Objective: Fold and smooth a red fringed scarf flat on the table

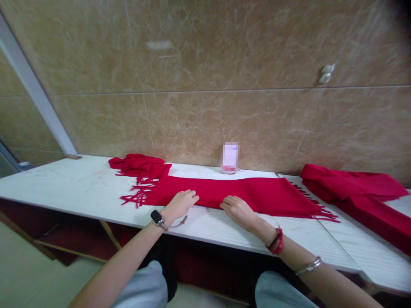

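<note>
A red fringed scarf [224,190] lies flat and lengthwise on the white tabletop, folded into a long band with tassels at both ends. My left hand [180,203] is closed at its near edge, left of the middle, with curled fingers on the cloth. Further right, my right hand [238,211] pinches the same near edge. The fingertips of both hands are partly hidden. Behind the scarf's left end sits a crumpled red scarf [139,166], also fringed. More red cloth [346,186] lies loosely folded at the right.
A blurred-out upright phone-like object [229,158] leans near the marbled wall [205,124]. The white table [80,190] has open shelves [77,233] beneath its front edge. A small whitish fixture [326,73] is on the wall at upper right.
</note>
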The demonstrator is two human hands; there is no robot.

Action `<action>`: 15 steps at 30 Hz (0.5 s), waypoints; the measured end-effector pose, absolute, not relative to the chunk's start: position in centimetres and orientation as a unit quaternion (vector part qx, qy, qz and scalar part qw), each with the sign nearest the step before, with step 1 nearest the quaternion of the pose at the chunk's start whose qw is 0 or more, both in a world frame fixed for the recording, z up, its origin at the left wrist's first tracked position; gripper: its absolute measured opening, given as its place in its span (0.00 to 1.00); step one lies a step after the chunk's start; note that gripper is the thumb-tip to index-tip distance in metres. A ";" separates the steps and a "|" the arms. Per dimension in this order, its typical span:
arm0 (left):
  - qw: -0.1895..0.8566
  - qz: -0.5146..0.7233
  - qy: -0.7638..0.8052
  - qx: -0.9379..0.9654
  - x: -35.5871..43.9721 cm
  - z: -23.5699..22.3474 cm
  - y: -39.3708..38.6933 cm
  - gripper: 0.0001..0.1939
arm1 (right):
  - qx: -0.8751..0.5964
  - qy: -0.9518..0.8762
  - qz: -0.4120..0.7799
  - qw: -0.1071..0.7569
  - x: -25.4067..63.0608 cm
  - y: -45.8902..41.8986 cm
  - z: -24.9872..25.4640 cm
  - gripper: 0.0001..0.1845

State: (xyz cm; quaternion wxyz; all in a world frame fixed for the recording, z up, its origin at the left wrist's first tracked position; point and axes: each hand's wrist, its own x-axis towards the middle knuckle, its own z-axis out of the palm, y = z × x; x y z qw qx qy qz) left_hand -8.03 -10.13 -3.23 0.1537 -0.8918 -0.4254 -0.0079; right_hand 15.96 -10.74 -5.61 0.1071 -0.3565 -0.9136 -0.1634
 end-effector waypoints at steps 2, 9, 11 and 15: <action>0.152 -0.014 -0.416 -0.896 -8.3 -3.3 -10.1 0.14 | -0.354 -0.916 -0.148 0.118 16.0 -10.6 -5.7 0.11; 0.081 -0.004 -0.379 -0.922 -9.4 -3.0 -10.0 0.26 | -0.354 -0.918 -0.066 0.166 16.2 -10.3 -6.2 0.18; 0.046 0.010 -0.385 -0.922 -9.8 -2.7 -10.0 0.31 | -0.345 -0.920 -0.027 0.183 16.4 -10.2 -6.3 0.20; -0.026 0.037 -0.401 -0.915 -10.3 -2.1 -10.0 0.34 | -0.313 -0.928 0.030 0.198 16.6 -9.8 -6.6 0.23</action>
